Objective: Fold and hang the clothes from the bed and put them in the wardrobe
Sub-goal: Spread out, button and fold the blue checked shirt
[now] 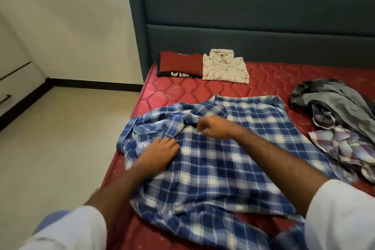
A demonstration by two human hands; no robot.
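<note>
Hands, left (160,151) and right (213,129), press plaid shirt (213,168) near mattress edge (142,95).

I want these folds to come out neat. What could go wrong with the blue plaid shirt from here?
The blue plaid shirt is bunched where the right hand pinches it, so creases may get folded in. Its left side, under the left hand, lies at the mattress edge and could slide off. The unfolded pile touches it and might snag.

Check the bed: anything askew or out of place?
Mostly tidy. The grey and plaid clothes lie in a crumpled heap at the right edge, unfolded. The blue plaid shirt is bunched at its left sleeve, where the right hand pinches it.
</note>
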